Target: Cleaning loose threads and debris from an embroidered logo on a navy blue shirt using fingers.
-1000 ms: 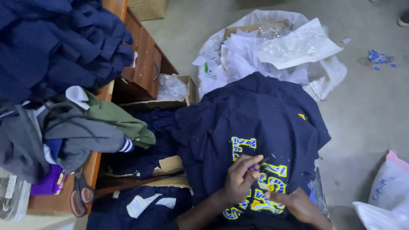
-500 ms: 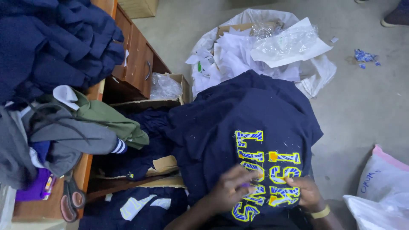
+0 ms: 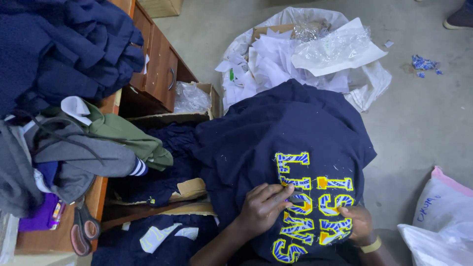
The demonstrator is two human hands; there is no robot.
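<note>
Navy sweatshirt (image 3: 276,133) under left hand (image 3: 263,207)

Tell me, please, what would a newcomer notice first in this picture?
The navy garment with yellow and blue stitched letters fills the middle, and both hands work on the letters: the left hand and the right hand. Behind it lies a heap of white paper scraps on the floor.

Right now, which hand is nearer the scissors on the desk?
Left. The left hand rests on the navy garment's yellow-and-blue lettering, on the side toward the scissors at the desk edge. The right hand sits on the lettering's far side.
</note>
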